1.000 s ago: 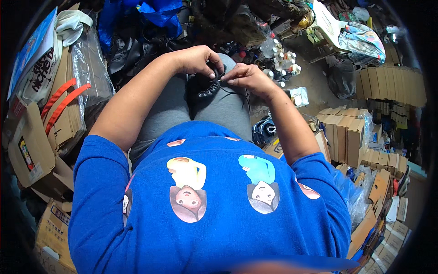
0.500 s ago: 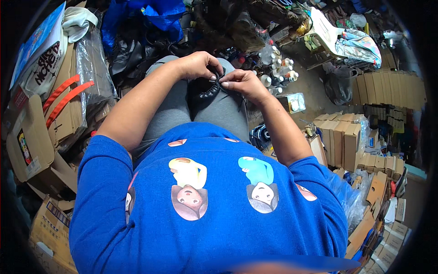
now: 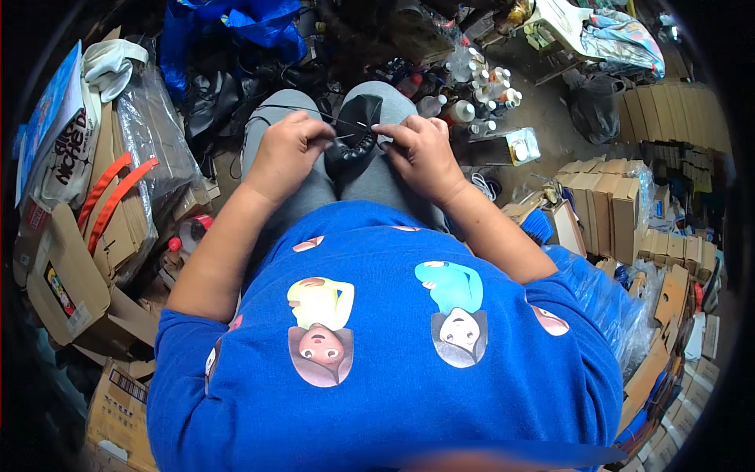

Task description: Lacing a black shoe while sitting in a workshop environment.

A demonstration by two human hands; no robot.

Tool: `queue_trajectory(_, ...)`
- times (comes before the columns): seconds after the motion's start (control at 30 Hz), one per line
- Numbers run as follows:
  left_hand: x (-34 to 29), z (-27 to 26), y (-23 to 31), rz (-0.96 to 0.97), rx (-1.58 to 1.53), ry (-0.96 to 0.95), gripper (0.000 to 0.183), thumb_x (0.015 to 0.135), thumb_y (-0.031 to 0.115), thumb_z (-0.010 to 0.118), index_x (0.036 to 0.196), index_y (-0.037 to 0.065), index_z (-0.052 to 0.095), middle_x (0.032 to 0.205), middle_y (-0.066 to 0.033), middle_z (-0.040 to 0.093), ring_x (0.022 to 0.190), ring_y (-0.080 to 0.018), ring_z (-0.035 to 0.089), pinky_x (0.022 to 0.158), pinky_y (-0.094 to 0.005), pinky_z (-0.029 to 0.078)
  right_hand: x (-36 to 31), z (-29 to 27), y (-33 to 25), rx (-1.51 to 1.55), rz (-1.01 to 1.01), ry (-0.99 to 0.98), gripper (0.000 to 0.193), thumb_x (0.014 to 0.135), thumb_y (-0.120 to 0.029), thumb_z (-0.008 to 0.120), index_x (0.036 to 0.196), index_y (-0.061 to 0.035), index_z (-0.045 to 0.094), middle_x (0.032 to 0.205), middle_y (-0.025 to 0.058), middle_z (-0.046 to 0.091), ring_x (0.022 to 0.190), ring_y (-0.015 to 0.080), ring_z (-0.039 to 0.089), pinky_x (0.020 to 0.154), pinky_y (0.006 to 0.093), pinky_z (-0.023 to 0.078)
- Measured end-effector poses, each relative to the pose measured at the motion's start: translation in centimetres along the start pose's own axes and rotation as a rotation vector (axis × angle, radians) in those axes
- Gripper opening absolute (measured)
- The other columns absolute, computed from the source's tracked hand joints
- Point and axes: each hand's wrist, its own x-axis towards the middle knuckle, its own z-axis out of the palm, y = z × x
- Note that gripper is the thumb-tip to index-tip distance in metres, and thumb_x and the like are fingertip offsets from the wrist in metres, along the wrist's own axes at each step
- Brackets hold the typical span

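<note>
On my lap, between the knees, lies a black leather shoe upper with a row of gathered stitches along its rounded near end. My left hand is closed in a pinch on a thin pale needle, held over the left side of the upper. Dark thread trails leftward from around that hand across my left knee. At the upper's right edge, my right hand has its forefinger and thumb bent against the leather. A short pale sliver, perhaps another needle, shows by that forefinger's tip.
Several capped bottles and a clear-sided container stand beyond my right knee. Stacked cardboard fills the right side. An opened carton and orange strips are at left, a blue bag at far left.
My hands, close together over the upper before, are now apart, the left drawn to the left and nearer my body. More of the upper shows, and the view has shifted slightly.
</note>
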Motion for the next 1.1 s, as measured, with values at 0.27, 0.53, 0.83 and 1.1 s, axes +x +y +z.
queue_trajectory(0.27,0.8,1.4,-0.6,0.112,0.291,0.116,0.014,0.071,0.003,0.070,0.084,0.007,0.069,0.072,-0.0054,0.055,0.069,-0.0185,0.056,0.065,-0.0270,0.043,0.3,-0.1,1.5,0.157,0.144,-0.137,0.030,0.079,-0.010,0.064,0.108,-0.0175,0.066,0.083,0.0048,0.053,0.083,0.0227,0.053,0.076,0.0332,0.041)
queue_trajectory(0.53,1.8,2.1,-2.2,0.113,-0.027,0.041,0.028,0.071,0.000,0.068,0.093,0.016,0.073,0.076,-0.0034,0.045,0.070,-0.0167,0.048,0.064,-0.0270,0.042,3.4,-1.9,4.0,0.484,0.233,-0.464,0.030,0.083,-0.004,0.056,0.108,-0.0164,0.067,0.090,0.0048,0.050,0.090,0.0176,0.051,0.083,0.0282,0.041)
queue_trajectory(0.83,2.1,2.3,-2.4,0.121,0.004,0.025,0.033,0.068,-0.002,0.068,0.093,0.019,0.073,0.073,-0.0025,0.042,0.069,-0.0170,0.045,0.064,-0.0290,0.041,4.3,-2.3,3.6,0.439,0.261,-0.483,0.027,0.083,-0.003,0.056,0.101,-0.0162,0.071,0.089,0.0041,0.050,0.088,0.0165,0.051,0.081,0.0270,0.041)
queue_trajectory(1.1,2.1,2.1,-2.0,0.112,-0.046,-0.002,0.032,0.068,-0.001,0.069,0.092,0.019,0.073,0.072,-0.0022,0.043,0.070,-0.0171,0.045,0.065,-0.0294,0.041,4.3,-2.3,3.9,0.478,0.254,-0.481,0.028,0.081,-0.003,0.057,0.101,-0.0164,0.071,0.085,0.0034,0.050,0.084,0.0158,0.050,0.080,0.0264,0.041)
